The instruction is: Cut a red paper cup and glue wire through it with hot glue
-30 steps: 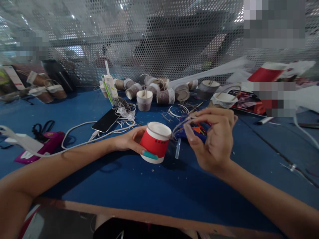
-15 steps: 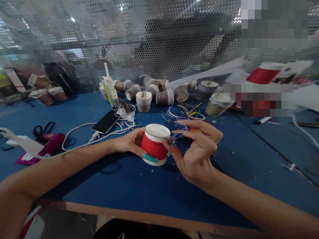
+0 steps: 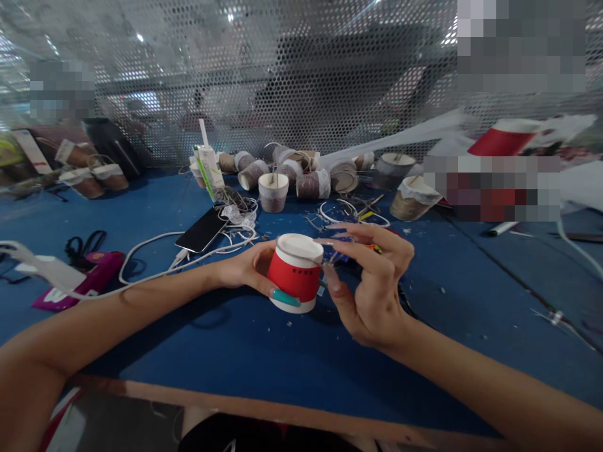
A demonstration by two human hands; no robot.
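A red and white paper cup (image 3: 294, 276), base up, is held just above the blue table (image 3: 264, 376) by my left hand (image 3: 252, 273), its thumb across the front. A thin grey cord runs round the white band near the cup's upper end. At the cup's right side is my right hand (image 3: 372, 282), thumb and index finger close together at the cord's end; whether they grip it is hard to make out. Behind this hand lies a small purple and orange item (image 3: 346, 248), partly hidden.
Several twine-wrapped cups (image 3: 313, 184) stand and lie at the back. A phone (image 3: 202, 229) with white cables is left of centre. A purple glue gun (image 3: 80, 279) lies left. Another red cup (image 3: 504, 139) is back right, near white material.
My right hand's thumb and index finger have shifted, uncovering more of the cup's front print and the cord. My left hand and the cup have hardly moved.
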